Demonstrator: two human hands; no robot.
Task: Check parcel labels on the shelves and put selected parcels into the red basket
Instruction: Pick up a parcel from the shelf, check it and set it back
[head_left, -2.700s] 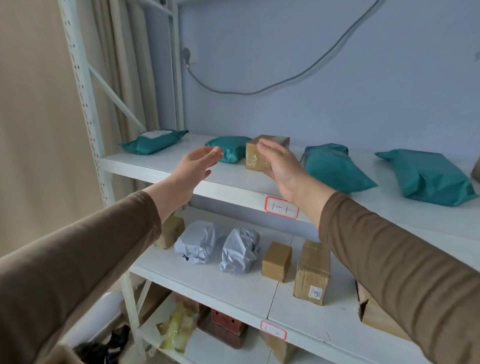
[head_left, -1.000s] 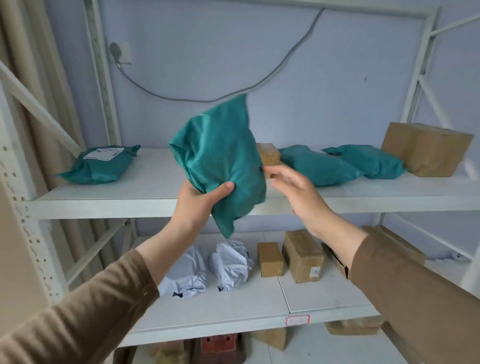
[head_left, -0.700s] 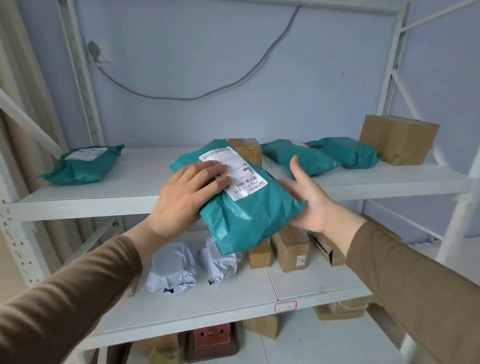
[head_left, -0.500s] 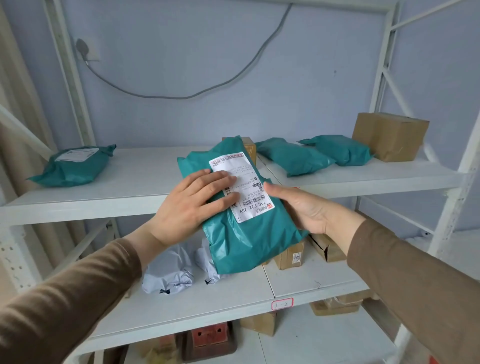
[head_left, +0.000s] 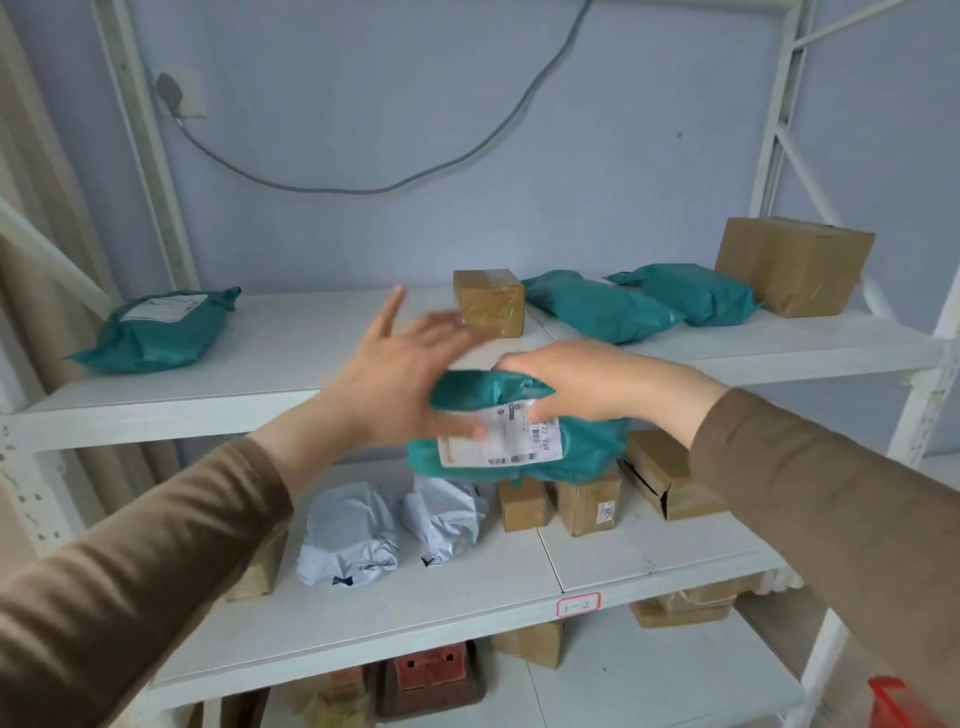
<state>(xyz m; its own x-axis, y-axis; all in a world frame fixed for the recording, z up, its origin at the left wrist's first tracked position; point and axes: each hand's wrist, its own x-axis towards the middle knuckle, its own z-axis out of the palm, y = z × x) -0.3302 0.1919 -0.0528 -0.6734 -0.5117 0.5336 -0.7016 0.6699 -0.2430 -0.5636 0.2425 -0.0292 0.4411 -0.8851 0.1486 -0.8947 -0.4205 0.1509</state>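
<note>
The left hand (head_left: 400, 374) has released the parcel (head_left: 519, 441); the right hand (head_left: 587, 384) alone grips it, probably basket-bound.

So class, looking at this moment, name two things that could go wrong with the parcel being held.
1. Only the right hand grips the teal parcel by its top edge; the left hand is open, so the slippery bag might slip and fall.
2. The red basket sits at the frame's lower right edge, barely seen, so a drop there could miss.
</note>
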